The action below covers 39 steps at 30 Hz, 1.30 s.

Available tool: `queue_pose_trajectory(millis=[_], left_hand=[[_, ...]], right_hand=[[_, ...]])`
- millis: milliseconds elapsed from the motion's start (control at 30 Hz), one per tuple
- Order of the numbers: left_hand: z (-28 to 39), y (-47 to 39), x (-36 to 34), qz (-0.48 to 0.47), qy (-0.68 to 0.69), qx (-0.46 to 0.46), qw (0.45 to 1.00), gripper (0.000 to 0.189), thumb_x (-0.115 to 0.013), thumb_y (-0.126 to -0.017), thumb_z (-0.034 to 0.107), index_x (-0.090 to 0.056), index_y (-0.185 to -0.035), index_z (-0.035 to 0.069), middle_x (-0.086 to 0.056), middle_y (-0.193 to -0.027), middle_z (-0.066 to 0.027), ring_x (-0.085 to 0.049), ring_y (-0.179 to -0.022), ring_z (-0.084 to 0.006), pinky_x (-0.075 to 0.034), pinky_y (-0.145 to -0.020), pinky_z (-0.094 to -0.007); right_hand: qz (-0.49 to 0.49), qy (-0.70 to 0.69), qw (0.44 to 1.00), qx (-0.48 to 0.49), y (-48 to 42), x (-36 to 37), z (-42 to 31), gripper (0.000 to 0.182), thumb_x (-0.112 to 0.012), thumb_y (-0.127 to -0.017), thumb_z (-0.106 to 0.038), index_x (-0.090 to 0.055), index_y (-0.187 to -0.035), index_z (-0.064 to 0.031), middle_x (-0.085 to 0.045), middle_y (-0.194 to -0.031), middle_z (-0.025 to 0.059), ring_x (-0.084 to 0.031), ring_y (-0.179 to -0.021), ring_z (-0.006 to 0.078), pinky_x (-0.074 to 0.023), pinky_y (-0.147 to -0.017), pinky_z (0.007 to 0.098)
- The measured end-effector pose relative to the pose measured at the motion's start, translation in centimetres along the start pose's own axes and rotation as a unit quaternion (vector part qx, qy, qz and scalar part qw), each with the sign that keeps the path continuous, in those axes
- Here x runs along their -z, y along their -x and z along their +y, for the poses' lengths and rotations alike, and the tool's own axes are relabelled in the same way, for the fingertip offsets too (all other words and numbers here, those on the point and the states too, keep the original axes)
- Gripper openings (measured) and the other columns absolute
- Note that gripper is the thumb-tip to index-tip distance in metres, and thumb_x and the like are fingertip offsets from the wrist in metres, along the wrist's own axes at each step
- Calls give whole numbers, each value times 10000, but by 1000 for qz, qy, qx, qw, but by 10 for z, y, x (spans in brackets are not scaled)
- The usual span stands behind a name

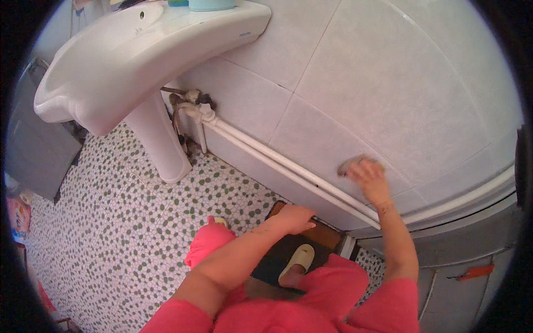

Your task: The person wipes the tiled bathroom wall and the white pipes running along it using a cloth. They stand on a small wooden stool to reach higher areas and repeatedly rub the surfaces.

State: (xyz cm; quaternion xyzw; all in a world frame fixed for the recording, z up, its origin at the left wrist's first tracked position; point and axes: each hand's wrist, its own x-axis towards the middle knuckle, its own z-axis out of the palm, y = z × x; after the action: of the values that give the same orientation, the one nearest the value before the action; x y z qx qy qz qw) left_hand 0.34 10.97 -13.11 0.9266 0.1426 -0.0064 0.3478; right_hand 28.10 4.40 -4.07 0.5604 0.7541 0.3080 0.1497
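My right hand is blurred and pressed over a brownish-grey cloth or pad against the tiled wall, just above two white pipes that run along the wall. Lower and to the left, my left hand reaches down above the dark, brown-edged floor mat, near the foot of the wall. Its fingers are partly bent and turned away; whether it holds anything cannot be told. Below it, one foot in a pale slipper stands on the mat.
A white pedestal sink juts out at the upper left, its pedestal on the pebble-patterned floor. Pipe valves sit behind it. A grey panel stands at far left, a grey door at lower right.
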Motion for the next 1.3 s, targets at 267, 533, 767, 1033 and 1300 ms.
queue_pose_trajectory(millis=[267,533,767,1033,1300], left_hand=[[-3,14,12,-19,5,25,999,402,-547,-860,362,-551,-1132,65,-597,-1064,-182,-557,-1008,-368,-448,-856,-473],[13,2,3,-45,-25,9,999,429,-539,-864,373,-545,-1164,67,-603,-1060,-182,-559,-1014,-371,-452,-858,-468],[19,-6,5,-24,-34,19,999,394,-554,-855,380,-556,-1077,54,-604,-1044,-174,-573,-996,-349,-457,-835,-466],[10,-12,0,-24,-25,-13,999,405,-542,-858,381,-554,-1122,75,-604,-1042,-187,-571,-986,-368,-457,-837,-480],[16,2,7,-29,-40,5,999,396,-548,-857,373,-546,-1115,72,-598,-1076,-170,-571,-1005,-351,-461,-836,-461]], right_hand=[[53,106,988,-98,-13,84,95,396,-605,-756,-158,-565,-1142,-235,-469,-1293,7,-411,-1218,300,-368,-968,467],[515,247,731,-374,-70,245,284,437,-402,-927,-421,-490,-1305,-219,-406,-1360,125,-385,-1207,351,-239,-1042,465],[355,62,916,-177,-186,133,61,223,-559,-831,-202,-579,-1046,-146,-565,-1058,48,-510,-1006,250,-378,-872,414],[-10,-206,978,44,-46,-16,-22,359,-460,-857,-180,-516,-1210,-212,-428,-1340,-36,-387,-1246,229,-346,-1033,349],[233,278,902,-234,-5,172,205,424,-545,-854,-316,-474,-1271,-293,-366,-1395,-12,-292,-1313,259,-231,-1026,501]])
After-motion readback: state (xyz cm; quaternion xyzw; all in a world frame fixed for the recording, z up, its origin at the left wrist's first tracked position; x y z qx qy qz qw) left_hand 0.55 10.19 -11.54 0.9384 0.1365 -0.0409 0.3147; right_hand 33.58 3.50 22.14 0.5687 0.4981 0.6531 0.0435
